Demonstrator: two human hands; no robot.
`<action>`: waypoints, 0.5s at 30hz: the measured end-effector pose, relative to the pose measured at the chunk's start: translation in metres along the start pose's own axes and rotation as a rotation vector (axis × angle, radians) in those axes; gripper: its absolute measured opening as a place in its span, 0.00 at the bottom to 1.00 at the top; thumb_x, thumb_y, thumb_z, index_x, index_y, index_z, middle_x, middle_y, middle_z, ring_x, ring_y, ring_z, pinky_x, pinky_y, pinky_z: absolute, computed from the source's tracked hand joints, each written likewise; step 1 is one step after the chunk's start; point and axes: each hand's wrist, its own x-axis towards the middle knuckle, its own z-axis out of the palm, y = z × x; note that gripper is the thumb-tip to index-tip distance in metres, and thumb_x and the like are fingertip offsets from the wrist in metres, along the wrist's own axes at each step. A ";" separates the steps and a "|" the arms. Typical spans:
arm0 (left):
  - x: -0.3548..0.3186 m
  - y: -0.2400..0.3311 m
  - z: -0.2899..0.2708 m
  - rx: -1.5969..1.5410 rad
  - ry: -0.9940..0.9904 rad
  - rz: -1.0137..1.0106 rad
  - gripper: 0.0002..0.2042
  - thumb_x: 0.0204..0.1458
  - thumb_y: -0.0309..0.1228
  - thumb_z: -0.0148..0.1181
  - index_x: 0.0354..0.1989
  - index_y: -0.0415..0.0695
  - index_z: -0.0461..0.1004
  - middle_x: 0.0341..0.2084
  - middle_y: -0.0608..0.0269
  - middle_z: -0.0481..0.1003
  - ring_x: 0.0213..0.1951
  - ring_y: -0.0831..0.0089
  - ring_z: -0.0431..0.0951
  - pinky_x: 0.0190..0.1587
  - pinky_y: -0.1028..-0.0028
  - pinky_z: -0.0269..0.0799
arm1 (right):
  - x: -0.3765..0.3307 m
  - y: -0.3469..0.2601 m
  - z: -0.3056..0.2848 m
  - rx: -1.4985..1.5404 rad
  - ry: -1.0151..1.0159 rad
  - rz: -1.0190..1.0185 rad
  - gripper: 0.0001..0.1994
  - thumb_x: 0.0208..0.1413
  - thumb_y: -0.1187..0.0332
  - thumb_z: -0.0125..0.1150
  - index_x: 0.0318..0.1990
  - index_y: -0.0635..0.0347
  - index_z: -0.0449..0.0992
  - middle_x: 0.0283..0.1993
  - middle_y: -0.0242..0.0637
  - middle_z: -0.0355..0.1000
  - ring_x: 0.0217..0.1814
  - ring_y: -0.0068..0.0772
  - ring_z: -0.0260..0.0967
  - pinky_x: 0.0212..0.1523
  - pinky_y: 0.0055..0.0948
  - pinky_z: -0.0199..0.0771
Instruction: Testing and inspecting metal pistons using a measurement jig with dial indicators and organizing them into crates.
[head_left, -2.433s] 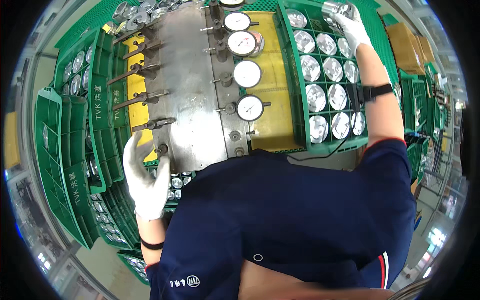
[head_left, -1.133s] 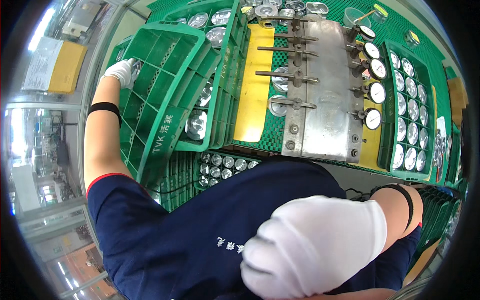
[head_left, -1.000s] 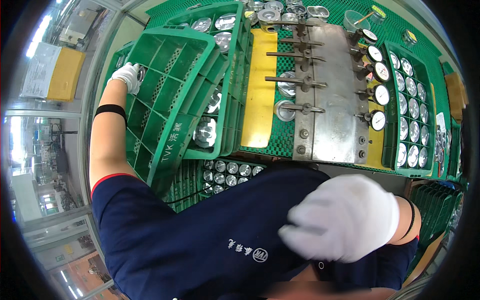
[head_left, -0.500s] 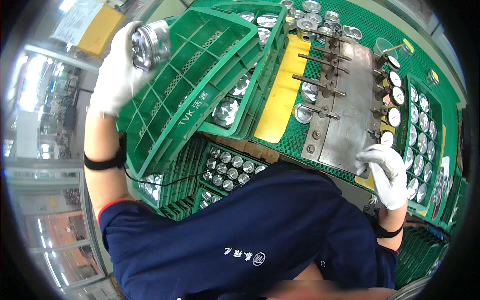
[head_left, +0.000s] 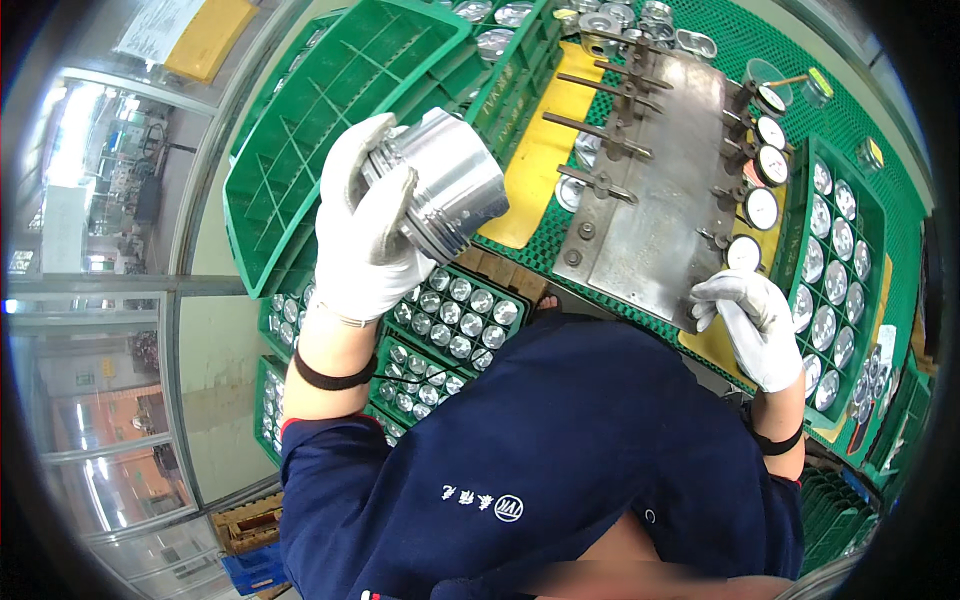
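A shiny metal piston [head_left: 455, 180] is held up in my gloved left hand [head_left: 360, 245]. The thumb and fingers are closed around its grooved end, and its smooth skirt tilts up to the right. My gloved right hand [head_left: 750, 325] is at the near right corner of a flat steel plate [head_left: 660, 185], its fingers loosely bent with a gap between them and nothing seen in them. Whether they touch the plate I cannot tell. Rods in clamps [head_left: 610, 140] line the plate's left side, and several round dial gauges [head_left: 771, 165] stand along its right side.
A tilted green divided crate [head_left: 345, 110] is at the upper left, over other crates. Pistons fill a green crate [head_left: 835, 270] on the right and lower crates [head_left: 450, 320] beside me. A yellow sheet [head_left: 545, 165] lies left of the plate; loose metal parts [head_left: 620, 20] stand beyond.
My left hand has brought the piston right and nearer, from beyond the tilted crate's left side to in front of it. My right hand stays by the plate's corner, and the view has shifted a little.
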 end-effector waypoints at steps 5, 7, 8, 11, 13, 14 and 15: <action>0.005 0.020 0.053 -0.265 0.061 -0.016 0.44 0.38 0.33 0.76 0.66 0.56 0.56 0.60 0.39 0.61 0.59 0.46 0.68 0.58 0.51 0.70 | -0.011 0.002 0.002 0.107 0.071 0.085 0.13 0.62 0.81 0.47 0.50 0.69 0.75 0.39 0.40 0.75 0.37 0.26 0.74 0.41 0.26 0.75; 0.011 0.038 0.081 -0.465 0.027 -0.036 0.44 0.37 0.31 0.75 0.66 0.54 0.56 0.59 0.40 0.62 0.60 0.44 0.66 0.60 0.49 0.67 | -0.011 -0.001 0.007 0.177 0.103 0.132 0.14 0.63 0.77 0.52 0.55 0.67 0.73 0.41 0.40 0.75 0.38 0.24 0.73 0.41 0.25 0.75; 0.008 0.051 0.094 -0.539 0.010 -0.058 0.39 0.41 0.30 0.72 0.65 0.51 0.58 0.59 0.39 0.63 0.59 0.44 0.67 0.58 0.49 0.68 | -0.007 -0.005 0.006 0.153 0.042 0.114 0.15 0.62 0.75 0.53 0.55 0.67 0.73 0.42 0.39 0.75 0.40 0.27 0.74 0.44 0.26 0.75; 0.030 0.071 0.112 -0.475 -0.510 -0.040 0.29 0.42 0.22 0.65 0.57 0.44 0.69 0.56 0.42 0.67 0.55 0.49 0.73 0.55 0.57 0.74 | -0.005 0.002 0.006 -0.037 0.046 0.007 0.14 0.62 0.75 0.53 0.54 0.66 0.74 0.43 0.38 0.76 0.41 0.27 0.74 0.46 0.27 0.74; 0.037 0.074 0.133 -0.418 -0.605 0.117 0.28 0.43 0.24 0.61 0.58 0.47 0.71 0.55 0.46 0.68 0.50 0.50 0.74 0.51 0.60 0.74 | -0.006 0.009 0.004 -0.079 0.110 0.025 0.13 0.62 0.75 0.53 0.53 0.67 0.75 0.42 0.37 0.76 0.39 0.25 0.73 0.43 0.25 0.74; 0.042 0.076 0.142 -0.414 -0.687 0.164 0.28 0.43 0.24 0.62 0.58 0.46 0.70 0.53 0.47 0.69 0.50 0.50 0.74 0.52 0.59 0.74 | -0.009 0.010 0.002 -0.001 0.135 0.089 0.13 0.62 0.76 0.53 0.53 0.68 0.75 0.44 0.38 0.76 0.39 0.24 0.73 0.44 0.25 0.75; 0.046 0.077 0.150 -0.433 -0.692 0.177 0.28 0.43 0.24 0.62 0.58 0.46 0.70 0.53 0.47 0.69 0.50 0.50 0.74 0.52 0.59 0.74 | -0.012 0.010 0.001 0.063 0.167 0.147 0.13 0.63 0.76 0.52 0.53 0.68 0.74 0.45 0.38 0.76 0.40 0.24 0.74 0.44 0.25 0.75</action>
